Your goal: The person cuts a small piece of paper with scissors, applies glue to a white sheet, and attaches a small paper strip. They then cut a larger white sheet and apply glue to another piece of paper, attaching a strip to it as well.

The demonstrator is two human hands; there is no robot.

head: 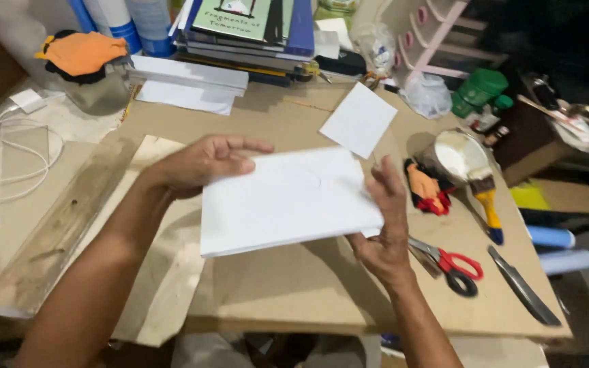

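Nearest to me, my right hand [384, 225] grips the right edge of a white sheet [284, 199], thumb up along its side, and my left hand [202, 163] presses on its upper left corner with the fingers stretched flat over the top. The sheet is held level just above the brown board [294, 286] that covers the table. Just beside my right hand lie red-handled scissors [448, 262], and further right a dark knife [523, 286]. Beyond them I see a small round tin [457, 155] with white paint or paste inside, and a brush [487, 197] with a yellow handle resting on its rim. A smaller white card [358, 119] lies past the sheet. At the far edge sit a stack of books [250, 31] and a green jar [478, 88]; I cannot tell what it holds.
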